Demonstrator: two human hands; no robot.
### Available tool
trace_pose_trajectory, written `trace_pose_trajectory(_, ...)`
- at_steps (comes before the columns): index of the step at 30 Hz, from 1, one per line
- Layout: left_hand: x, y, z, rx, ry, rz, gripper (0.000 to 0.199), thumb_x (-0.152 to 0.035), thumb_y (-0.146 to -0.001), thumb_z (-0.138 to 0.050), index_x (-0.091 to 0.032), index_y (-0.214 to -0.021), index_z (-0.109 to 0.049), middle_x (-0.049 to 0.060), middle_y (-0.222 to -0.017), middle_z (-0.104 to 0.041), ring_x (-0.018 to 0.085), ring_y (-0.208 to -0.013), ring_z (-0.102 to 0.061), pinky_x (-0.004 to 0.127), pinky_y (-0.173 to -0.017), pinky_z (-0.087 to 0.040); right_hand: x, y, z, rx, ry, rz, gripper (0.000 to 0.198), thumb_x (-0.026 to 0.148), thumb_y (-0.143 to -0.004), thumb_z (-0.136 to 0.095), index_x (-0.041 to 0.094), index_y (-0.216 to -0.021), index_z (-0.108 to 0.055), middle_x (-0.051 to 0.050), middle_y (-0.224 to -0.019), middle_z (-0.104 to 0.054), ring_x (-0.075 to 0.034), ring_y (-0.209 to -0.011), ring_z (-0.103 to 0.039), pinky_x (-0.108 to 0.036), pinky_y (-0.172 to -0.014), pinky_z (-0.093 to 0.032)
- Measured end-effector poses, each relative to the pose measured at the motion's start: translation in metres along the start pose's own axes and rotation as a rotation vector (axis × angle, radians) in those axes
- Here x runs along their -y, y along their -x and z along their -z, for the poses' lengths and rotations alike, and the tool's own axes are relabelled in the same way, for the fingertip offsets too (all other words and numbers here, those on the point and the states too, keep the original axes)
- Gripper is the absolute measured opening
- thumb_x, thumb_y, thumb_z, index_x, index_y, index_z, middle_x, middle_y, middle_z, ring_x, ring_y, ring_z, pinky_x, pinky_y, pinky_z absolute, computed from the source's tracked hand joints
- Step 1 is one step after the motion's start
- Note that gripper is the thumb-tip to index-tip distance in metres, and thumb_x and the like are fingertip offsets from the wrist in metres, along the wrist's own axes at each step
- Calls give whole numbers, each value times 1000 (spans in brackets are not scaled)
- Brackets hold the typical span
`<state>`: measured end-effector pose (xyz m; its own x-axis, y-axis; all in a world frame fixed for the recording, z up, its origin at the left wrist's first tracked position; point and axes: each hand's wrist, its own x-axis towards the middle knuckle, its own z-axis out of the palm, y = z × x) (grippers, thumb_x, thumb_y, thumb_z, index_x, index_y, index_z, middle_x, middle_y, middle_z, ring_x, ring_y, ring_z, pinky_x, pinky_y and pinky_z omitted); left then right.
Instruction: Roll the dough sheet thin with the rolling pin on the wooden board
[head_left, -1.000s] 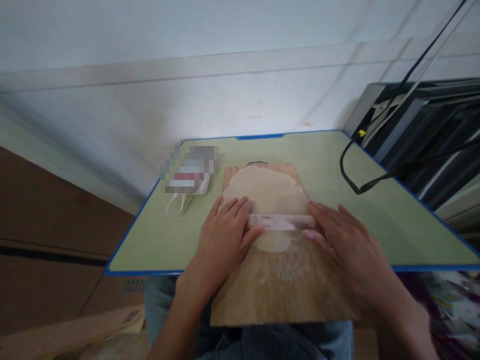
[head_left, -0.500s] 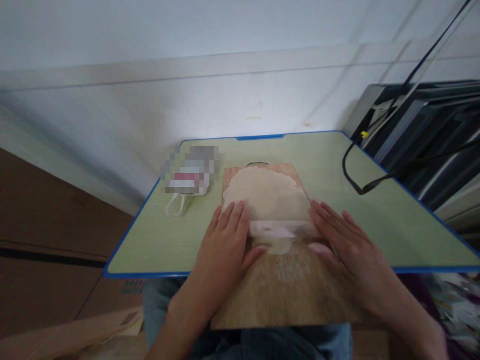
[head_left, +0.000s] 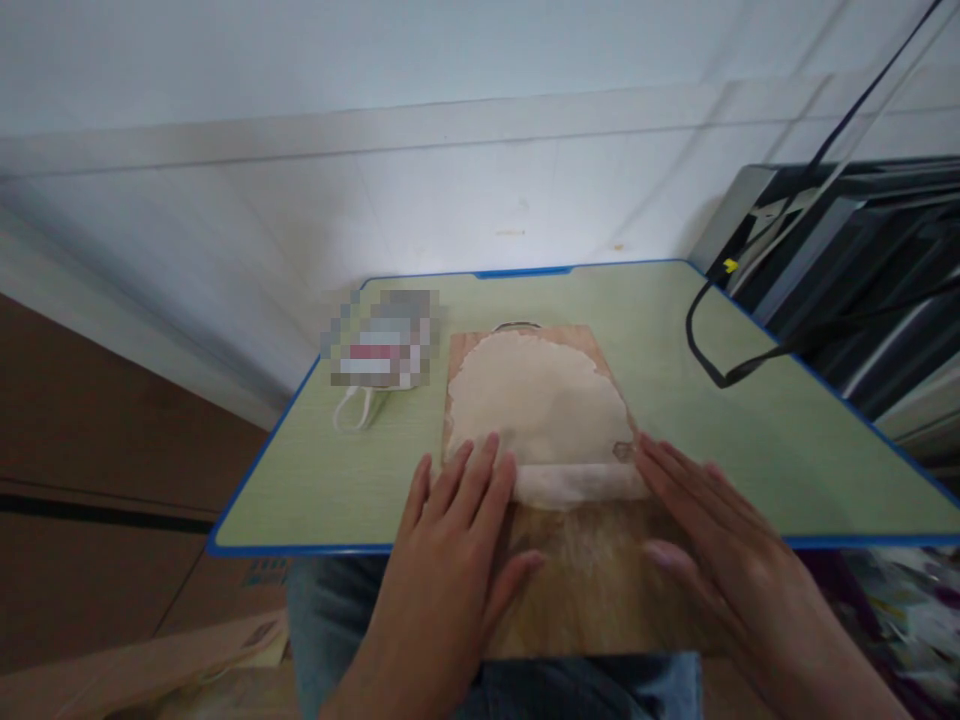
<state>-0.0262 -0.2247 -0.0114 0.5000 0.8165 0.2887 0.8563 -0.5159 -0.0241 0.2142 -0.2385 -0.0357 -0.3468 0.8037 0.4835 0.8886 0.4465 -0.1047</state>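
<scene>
A thin, wide sheet of pale dough (head_left: 532,390) with a ragged edge covers the far part of a wooden board (head_left: 585,590). Across its near edge lies a whitish rolling pin (head_left: 577,484). My left hand (head_left: 457,550) rests flat over the pin's left end, fingers stretched and a little spread. Over the right end lies my right hand (head_left: 720,540), fingers straight and close together, thumb apart. Both hands cover the pin's ends. Near the right fingertips the dough shows a small dark tear or mark (head_left: 622,450).
The board stands on a pale green table (head_left: 315,490) with a blue rim and overhangs its near edge. A blurred-out package (head_left: 382,340) with a white cord loop sits at the left. A black cable (head_left: 724,380) hangs over the right side, beside dark stacked panels (head_left: 840,250).
Both hands and the rolling pin have come toward me over the dough, to its near edge. More of the sheet shows beyond the pin, including the dark mark at its right.
</scene>
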Motion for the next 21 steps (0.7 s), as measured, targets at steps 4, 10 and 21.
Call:
trace_pose_trajectory(4,-3,13,1,-22,-45,-51,57,-42,-94,-40,-11,-141,-33,13,-147,-38,30,-134,-36,51,-102,-38,2,9,3,19,-17,19,53,39,-95,-35,13,-142,-32,-14,-138,-49,-26,-129,-42,-49,-97,-46)
trace_pose_trajectory(10,4,-8,-4,-1,-32,5,56,-40,-90,-48,-11,-137,-39,14,-146,-39,33,-132,-38,54,-104,-35,-5,-11,-6,9,-26,-14,46,38,-96,-34,12,-133,-43,-16,-138,-49,-26,-129,-43,-54,-99,-43)
trace_pose_trajectory(21,7,-20,-8,-5,7,75,51,-40,-91,-48,-14,-134,-45,14,-143,-44,30,-131,-40,50,-107,-33,-8,-27,-12,-25,-23,-10,54,44,-96,-29,5,-124,-53,-22,-131,-54,-30,-123,-50,-56,-98,-42)
